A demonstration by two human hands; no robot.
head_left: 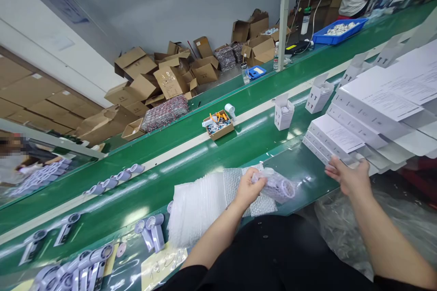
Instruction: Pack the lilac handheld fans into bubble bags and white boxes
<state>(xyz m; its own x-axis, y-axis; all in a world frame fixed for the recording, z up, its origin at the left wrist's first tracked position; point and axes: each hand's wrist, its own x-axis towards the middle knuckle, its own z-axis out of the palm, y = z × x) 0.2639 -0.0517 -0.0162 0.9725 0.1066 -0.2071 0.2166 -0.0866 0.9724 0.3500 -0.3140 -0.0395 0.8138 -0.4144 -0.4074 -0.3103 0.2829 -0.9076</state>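
My left hand (248, 189) is closed around a lilac handheld fan in a clear bubble bag (278, 186), its round head pointing right. Beneath and left of that hand lies a stack of bubble bags (198, 207). My right hand (351, 176) grips the lower edge of a white box (332, 145) at the near side of a stack, with thumb and fingers on either side. Printed sheets (378, 95) lie on top of the stacked boxes. More lilac fans (155, 232) lie left of the bags.
Green conveyor belt (164, 163) crosses the view, carrying fans (109, 183), open white boxes (284, 116) and a small carton of parts (220, 129). Behind are a blue tray (337, 38), cardboard boxes (170, 82) and a post (284, 18). Other people work at far left and upper right.
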